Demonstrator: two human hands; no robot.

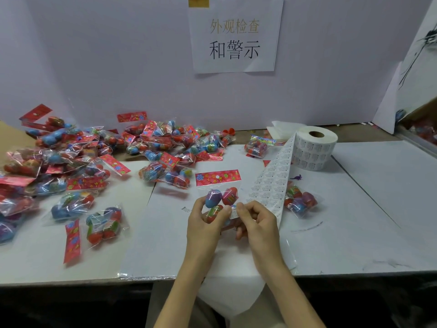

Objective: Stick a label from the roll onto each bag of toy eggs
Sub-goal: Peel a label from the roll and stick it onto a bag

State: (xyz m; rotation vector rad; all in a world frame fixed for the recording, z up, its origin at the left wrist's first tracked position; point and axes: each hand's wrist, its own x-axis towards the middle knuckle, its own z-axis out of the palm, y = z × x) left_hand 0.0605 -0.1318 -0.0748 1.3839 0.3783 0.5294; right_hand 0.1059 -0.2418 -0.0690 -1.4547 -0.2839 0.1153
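Near the front edge of the desk [378, 209], both hands meet over one bag of toy eggs [218, 197]. Its red flowered header card lies flat toward the back wall, and a blue-purple egg and red eggs show through the clear film. The left hand [205, 223] grasps the bag from the left, fingers curled around the eggs. The right hand [256, 221] pinches a small white label [234, 213] between thumb and forefinger, right against the bag's lower right side. A strip of labels [274, 178] rises from beside the right hand up to the label roll [314, 147], which stands on end at the back right. Just right of the strip lies another bag [300, 201]. A large heap of bags [82, 162] covers the left half of the desk. On the wall hangs a paper sign [235, 36] with Chinese characters.
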